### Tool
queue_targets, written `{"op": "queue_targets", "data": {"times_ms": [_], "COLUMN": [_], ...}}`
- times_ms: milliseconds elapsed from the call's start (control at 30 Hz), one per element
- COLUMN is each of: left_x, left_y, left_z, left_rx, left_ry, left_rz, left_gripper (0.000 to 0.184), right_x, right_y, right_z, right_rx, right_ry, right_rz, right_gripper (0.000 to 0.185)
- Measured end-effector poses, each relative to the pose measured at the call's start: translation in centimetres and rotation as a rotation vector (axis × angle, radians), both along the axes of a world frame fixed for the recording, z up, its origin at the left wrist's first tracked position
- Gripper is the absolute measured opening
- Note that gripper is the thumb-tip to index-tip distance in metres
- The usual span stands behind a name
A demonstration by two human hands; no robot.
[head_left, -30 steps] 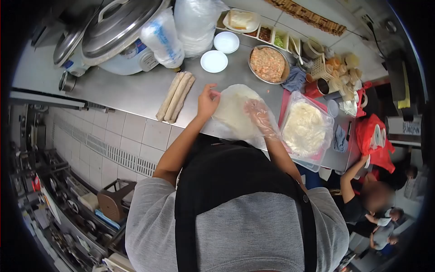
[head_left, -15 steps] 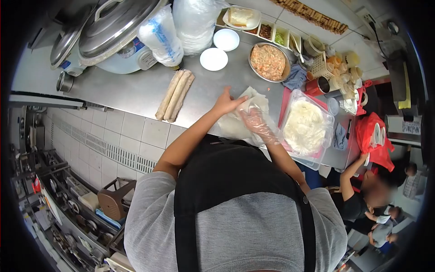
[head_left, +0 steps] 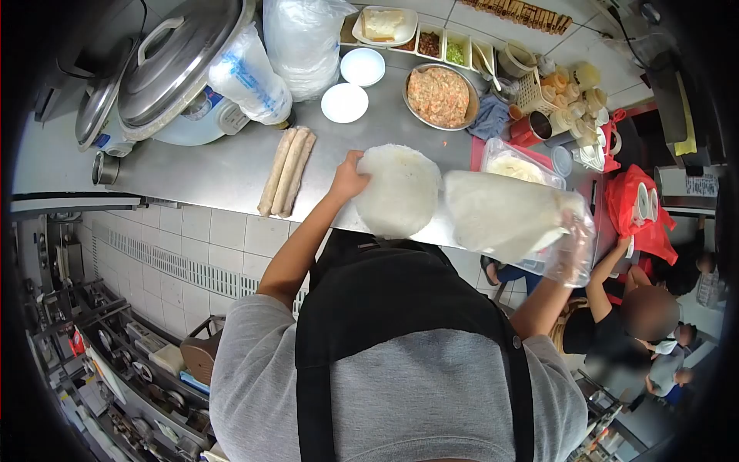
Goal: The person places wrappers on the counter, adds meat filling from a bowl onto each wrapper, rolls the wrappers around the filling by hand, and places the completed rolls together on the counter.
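My bare left hand point(head_left: 350, 181) grips the left edge of a round, thin white wrapper point(head_left: 400, 192) at the counter's front edge. In a clear plastic glove, my right hand point(head_left: 571, 242) holds the right end of another thin wrapper point(head_left: 496, 212), which stretches out flat in the air to the right of the first. That raised sheet partly covers a clear plastic tub point(head_left: 558, 181) with white, doughy-looking contents. Several long pale rolls point(head_left: 286, 171) lie side by side left of my left hand. Beyond the wrappers stands a metal bowl of orange-flecked filling point(head_left: 439, 96).
Two white plates point(head_left: 344, 103) sit on the steel counter point(head_left: 185, 158). Large lidded pots point(head_left: 181, 65) and plastic bags point(head_left: 250, 77) stand at the back left. Ingredient trays point(head_left: 456, 50) and bottles point(head_left: 573, 96) line the back. A co-worker point(head_left: 593, 331) is at right, near a red bag point(head_left: 643, 204).
My hands were close together over crumpled wrapper; now they are far apart. My right hand has moved right with one sheet, and a round wrapper is spread by my left hand.
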State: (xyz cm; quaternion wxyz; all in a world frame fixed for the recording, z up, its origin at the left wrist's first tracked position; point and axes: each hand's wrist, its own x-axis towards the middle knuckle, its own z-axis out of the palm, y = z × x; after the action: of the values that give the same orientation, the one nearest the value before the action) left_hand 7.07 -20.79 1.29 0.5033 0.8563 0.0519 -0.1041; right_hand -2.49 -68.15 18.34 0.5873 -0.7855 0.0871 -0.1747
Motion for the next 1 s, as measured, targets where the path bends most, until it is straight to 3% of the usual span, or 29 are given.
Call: {"op": "queue_targets", "data": {"times_ms": [67, 133, 200, 233, 300, 367, 433, 467, 533, 567, 633, 700, 833, 1000], "left_x": [-0.1, -0.2, 0.1, 0.3, 1.0, 1.0, 0.4, 0.5, 1.0, 0.3, -1.6, -2.8, -6.4, -3.1], "left_y": [0.1, -0.9, -1.7, -1.9, -1.0, -0.5, -0.3, 0.1, 0.9, 0.7, 0.2, 0.0, -4.4, -7.3], "left_z": [0.2, 1.5, 2.4, 2.5, 2.6, 3.7, 5.6, 4.7, 1.4, 1.0, 0.0, -0.9, -1.1, 0.1], "left_rx": [-0.031, -0.053, -0.045, -0.033, 0.031, 0.097, 0.586, 0.587, 0.288, 0.288, 0.389, 0.419, 0.662, 0.732], "left_ry": [-0.049, -0.224, -0.287, -0.353, -0.329, -0.316, -0.292, -0.295, -0.509, -0.508, -0.616, -0.692, -0.657, -0.421], "left_rz": [0.003, -0.21, -0.209, -0.219, -0.168, -0.123, -0.081, -0.079, -0.687, -0.679, -0.951, -0.916, -0.597, -0.456], "left_gripper": [0.057, 0.054, 0.054, 0.054, 0.055, 0.056, 0.057, 0.057, 0.056, 0.056, 0.056, 0.055, 0.057, 0.046], "right_x": [1.0, 2.0, 3.9, 4.8, 6.9, 8.4, 12.4, 13.1, 15.4, 17.3, 19.6, 20.8, 22.2, 23.0], "right_y": [-0.7, -0.3, -1.1, -1.9, -3.5, 6.2, 10.2, 14.1, 18.2, 19.4, 21.3, 22.5, 23.3, 23.1], "right_z": [2.8, 5.0, 5.6, 4.3, 0.8, 4.1, 2.3, 2.9, -0.2, -1.6, -3.2, -3.9, -6.4, -6.4], "right_rx": [0.037, 0.049, -0.884, -0.89, -0.751, -0.709, -0.641, -0.543, -0.853, -0.873, -0.9, -1.014, -1.122, -1.12], "right_ry": [0.141, 0.254, 0.864, 0.87, 0.466, 0.32, 0.238, 0.268, 0.095, 0.124, 0.145, 0.327, 0.235, 0.34], "right_rz": [-0.113, -0.184, -0.19, -0.183, -0.055, -0.073, 0.294, 0.371, 0.429, 0.532, 0.651, 0.657, 0.621, 0.702], "right_gripper": [0.025, 0.025, 0.029, 0.029, 0.033, 0.034, 0.047, 0.059, 0.066, 0.068, 0.07, 0.066, 0.055, 0.047]}}
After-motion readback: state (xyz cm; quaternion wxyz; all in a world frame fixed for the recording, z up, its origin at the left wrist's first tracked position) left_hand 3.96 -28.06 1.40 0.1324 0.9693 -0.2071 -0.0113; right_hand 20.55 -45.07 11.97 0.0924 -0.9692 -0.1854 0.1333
